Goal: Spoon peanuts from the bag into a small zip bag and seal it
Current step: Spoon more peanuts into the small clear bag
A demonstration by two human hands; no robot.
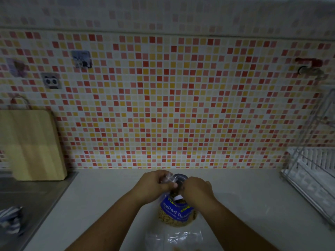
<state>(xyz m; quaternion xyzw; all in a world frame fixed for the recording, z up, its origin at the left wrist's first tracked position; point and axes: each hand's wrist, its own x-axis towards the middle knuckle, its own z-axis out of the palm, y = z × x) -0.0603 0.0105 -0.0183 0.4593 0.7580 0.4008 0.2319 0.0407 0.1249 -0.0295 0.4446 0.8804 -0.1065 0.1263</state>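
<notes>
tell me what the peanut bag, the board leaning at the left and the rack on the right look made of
Peanut bag: thin glossy plastic film, clear below with nuts showing through and a printed blue label.
Board: looks like pale wood or bamboo, matte, with lengthwise strips of differing tone.
Rack: thin metal wire, silvery, probably chromed or steel; too dim to say which.

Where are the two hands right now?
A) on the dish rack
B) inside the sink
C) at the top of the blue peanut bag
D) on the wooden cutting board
C: the left hand and the right hand both pinch the clear top of the peanut bag, which stands on the counter, far from the cutting board.
</notes>
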